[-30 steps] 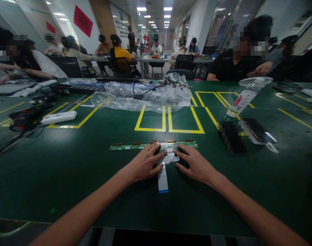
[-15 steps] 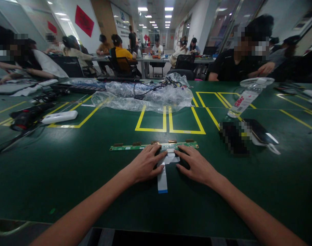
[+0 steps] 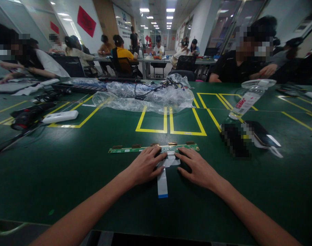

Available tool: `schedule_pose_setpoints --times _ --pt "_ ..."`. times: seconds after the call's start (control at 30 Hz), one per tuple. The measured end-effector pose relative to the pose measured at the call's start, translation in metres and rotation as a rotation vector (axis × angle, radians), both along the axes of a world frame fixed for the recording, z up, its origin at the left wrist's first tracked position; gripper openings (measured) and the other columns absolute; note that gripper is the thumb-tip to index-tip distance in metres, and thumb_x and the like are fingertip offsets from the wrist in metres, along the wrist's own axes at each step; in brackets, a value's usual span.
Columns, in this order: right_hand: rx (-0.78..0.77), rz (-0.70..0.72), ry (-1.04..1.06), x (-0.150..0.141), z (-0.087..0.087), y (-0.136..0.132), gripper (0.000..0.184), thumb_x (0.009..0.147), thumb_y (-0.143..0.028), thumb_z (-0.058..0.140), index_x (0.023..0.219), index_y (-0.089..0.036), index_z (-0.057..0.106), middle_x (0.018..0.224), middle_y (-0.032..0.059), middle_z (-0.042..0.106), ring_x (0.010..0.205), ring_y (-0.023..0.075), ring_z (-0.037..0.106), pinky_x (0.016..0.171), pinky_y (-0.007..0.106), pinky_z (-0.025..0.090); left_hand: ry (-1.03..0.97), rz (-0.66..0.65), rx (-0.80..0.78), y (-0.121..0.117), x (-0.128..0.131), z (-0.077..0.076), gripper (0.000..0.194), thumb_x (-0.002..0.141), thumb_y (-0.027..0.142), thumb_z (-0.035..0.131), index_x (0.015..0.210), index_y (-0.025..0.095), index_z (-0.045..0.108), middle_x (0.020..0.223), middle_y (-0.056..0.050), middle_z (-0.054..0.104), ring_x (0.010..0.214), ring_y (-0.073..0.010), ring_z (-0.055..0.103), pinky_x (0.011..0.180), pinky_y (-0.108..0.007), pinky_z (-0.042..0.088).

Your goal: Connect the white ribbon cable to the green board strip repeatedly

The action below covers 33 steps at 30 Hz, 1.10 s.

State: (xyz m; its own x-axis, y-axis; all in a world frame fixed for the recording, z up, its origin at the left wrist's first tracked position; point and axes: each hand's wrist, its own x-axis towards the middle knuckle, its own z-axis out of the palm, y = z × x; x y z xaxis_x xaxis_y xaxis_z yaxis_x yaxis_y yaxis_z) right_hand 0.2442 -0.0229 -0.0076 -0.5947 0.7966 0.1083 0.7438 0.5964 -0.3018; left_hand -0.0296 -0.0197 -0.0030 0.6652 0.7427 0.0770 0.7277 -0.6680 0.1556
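A long, narrow green circuit board (image 3: 125,150) lies crosswise on the table in front of me, with several brown tabs along its far edge. At its middle sits a white connector (image 3: 170,153), from which a white flat ribbon cable (image 3: 162,186) folds and runs toward me, ending in a blue strip. My left hand (image 3: 144,165) rests with fingers spread over the board, its index fingertip at the connector's left end and its thumb by the cable. From the other side my right hand (image 3: 197,166) reaches in, fingers apart, index fingertip at the connector's right end.
Beyond the board, yellow tape outlines mark the green table (image 3: 76,171). Clear plastic wrap (image 3: 150,99) with black cables lies farther back. To the right are a tilted bottle (image 3: 246,102) and a phone (image 3: 262,133); a white device (image 3: 60,117) lies left. People sit around.
The view has shifted slightly, so the board and cable appear a little lower. Both hands keep nearly the same pose at the connector.
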Motion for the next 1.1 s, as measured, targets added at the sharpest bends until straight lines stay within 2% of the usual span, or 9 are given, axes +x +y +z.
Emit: schedule_pose_setpoints --times 0.23,0.4,0.6,0.9,1.0,1.1 --pt "0.002 0.012 0.019 0.000 -0.001 -0.001 0.056 0.092 -0.040 0.060 0.145 -0.024 0.053 0.154 0.0133 0.046 0.143 0.0343 0.039 0.117 0.061 0.029 -0.010 -0.012 0.023 -0.001 -0.002 -0.003 0.052 0.100 0.044 0.046 0.149 0.028 0.042 0.154 -0.015 0.041 0.139 -0.0357 0.042 0.113 -0.056 0.037" --pt "-0.009 0.042 0.022 0.000 -0.001 -0.002 0.058 0.093 -0.040 0.060 0.148 -0.026 0.049 0.157 0.0121 0.042 0.145 0.0328 0.036 0.119 0.060 0.028 -0.026 -0.111 0.000 0.002 -0.004 -0.004 0.053 0.101 0.040 0.045 0.152 0.027 0.039 0.161 -0.011 0.036 0.149 -0.0311 0.031 0.120 -0.054 0.027" --pt "-0.038 0.059 -0.016 -0.001 0.002 -0.003 0.059 0.096 -0.042 0.056 0.151 -0.026 0.045 0.159 0.0110 0.039 0.148 0.0299 0.032 0.121 0.059 0.023 -0.003 -0.138 -0.030 0.004 -0.004 -0.002 0.050 0.103 0.038 0.041 0.152 0.027 0.039 0.160 -0.009 0.038 0.150 -0.0276 0.030 0.122 -0.051 0.026" --pt "0.000 0.017 0.057 -0.001 0.007 -0.004 0.049 0.098 -0.035 0.053 0.146 -0.024 0.051 0.156 0.0104 0.043 0.146 0.0296 0.034 0.120 0.056 0.029 0.029 -0.006 -0.099 -0.013 -0.022 0.005 0.054 0.102 0.045 0.046 0.153 0.030 0.037 0.161 -0.009 0.036 0.148 -0.0306 0.034 0.118 -0.057 0.032" --pt "0.001 0.012 0.072 0.000 0.005 -0.003 0.047 0.098 -0.034 0.052 0.144 -0.024 0.053 0.155 0.0109 0.044 0.145 0.0301 0.036 0.120 0.056 0.029 0.041 0.081 -0.099 -0.025 -0.039 0.003 0.056 0.102 0.048 0.044 0.154 0.031 0.036 0.161 -0.009 0.035 0.147 -0.0321 0.035 0.117 -0.060 0.034" --pt "-0.006 0.002 0.089 0.001 0.003 -0.003 0.046 0.098 -0.033 0.052 0.143 -0.023 0.054 0.155 0.0117 0.045 0.144 0.0308 0.038 0.117 0.057 0.033 0.033 0.203 -0.051 -0.037 -0.068 -0.006 0.057 0.101 0.051 0.044 0.154 0.030 0.038 0.161 -0.009 0.036 0.146 -0.0327 0.038 0.116 -0.059 0.035"
